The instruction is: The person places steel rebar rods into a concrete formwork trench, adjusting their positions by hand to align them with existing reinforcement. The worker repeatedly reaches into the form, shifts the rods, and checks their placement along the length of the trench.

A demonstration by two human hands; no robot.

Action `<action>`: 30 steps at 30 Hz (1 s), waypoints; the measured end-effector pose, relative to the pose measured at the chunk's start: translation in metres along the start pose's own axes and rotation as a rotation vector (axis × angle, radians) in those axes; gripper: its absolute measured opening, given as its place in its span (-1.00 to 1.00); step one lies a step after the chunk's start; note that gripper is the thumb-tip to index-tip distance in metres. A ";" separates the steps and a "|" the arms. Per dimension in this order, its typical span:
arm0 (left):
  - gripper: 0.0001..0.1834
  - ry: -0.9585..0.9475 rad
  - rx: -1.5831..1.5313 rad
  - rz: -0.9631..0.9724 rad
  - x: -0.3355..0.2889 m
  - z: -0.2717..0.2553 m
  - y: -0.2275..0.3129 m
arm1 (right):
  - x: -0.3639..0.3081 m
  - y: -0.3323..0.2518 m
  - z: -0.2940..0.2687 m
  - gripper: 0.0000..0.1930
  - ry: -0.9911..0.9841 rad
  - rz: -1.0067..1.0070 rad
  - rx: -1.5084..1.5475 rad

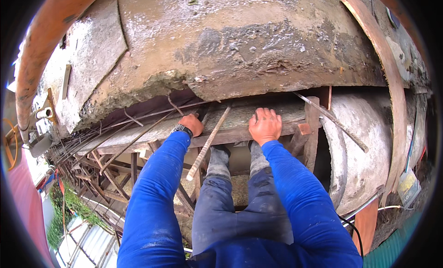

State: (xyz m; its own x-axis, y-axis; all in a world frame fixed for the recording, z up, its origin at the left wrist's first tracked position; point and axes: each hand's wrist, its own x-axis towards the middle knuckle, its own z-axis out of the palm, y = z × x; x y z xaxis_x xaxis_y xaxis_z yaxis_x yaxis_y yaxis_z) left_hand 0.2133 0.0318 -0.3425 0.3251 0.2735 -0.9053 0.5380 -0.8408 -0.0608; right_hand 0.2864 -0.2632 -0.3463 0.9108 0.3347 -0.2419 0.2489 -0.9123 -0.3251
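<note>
My left hand, with a dark watch at its wrist, is curled on a weathered wooden plank. Its fingers are mostly hidden, and a small dark patch lies beside it. On the same plank rests my right hand, palm down, its fingers foreshortened and laid on the wood. Between both hands a ribbed steel bar juts out over the plank toward me. Just above runs the broken edge of a wet concrete slab.
Another bar sticks out at right, next to a wooden post and a rounded concrete piece. Several thin bars and timber supports lie at left. An orange pipe curves at upper left. My legs hang below the plank.
</note>
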 end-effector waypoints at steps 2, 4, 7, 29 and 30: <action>-0.38 -0.026 -0.017 -0.003 -0.013 -0.004 -0.005 | -0.001 -0.001 0.000 -0.81 -0.007 -0.004 0.012; -0.33 -0.008 -0.083 0.033 -0.032 -0.015 -0.011 | -0.002 -0.003 -0.002 -0.81 -0.010 -0.026 0.021; -0.25 0.018 -0.174 0.109 -0.040 -0.009 -0.038 | -0.008 -0.008 -0.012 -0.78 -0.037 -0.183 0.075; -0.07 0.061 -0.326 0.199 -0.334 -0.089 -0.301 | -0.088 -0.116 -0.045 -0.91 -0.217 0.055 0.496; -0.07 0.034 -0.336 0.153 -0.349 -0.097 -0.316 | -0.088 -0.108 -0.045 -0.90 -0.168 0.007 0.383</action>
State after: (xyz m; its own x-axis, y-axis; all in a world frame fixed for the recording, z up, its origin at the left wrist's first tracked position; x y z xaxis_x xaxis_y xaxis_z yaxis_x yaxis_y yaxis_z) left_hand 0.0058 0.2472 0.0337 0.4447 0.1766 -0.8781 0.7045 -0.6744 0.2212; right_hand 0.1945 -0.2050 -0.2489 0.8376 0.3916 -0.3810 0.0736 -0.7719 -0.6315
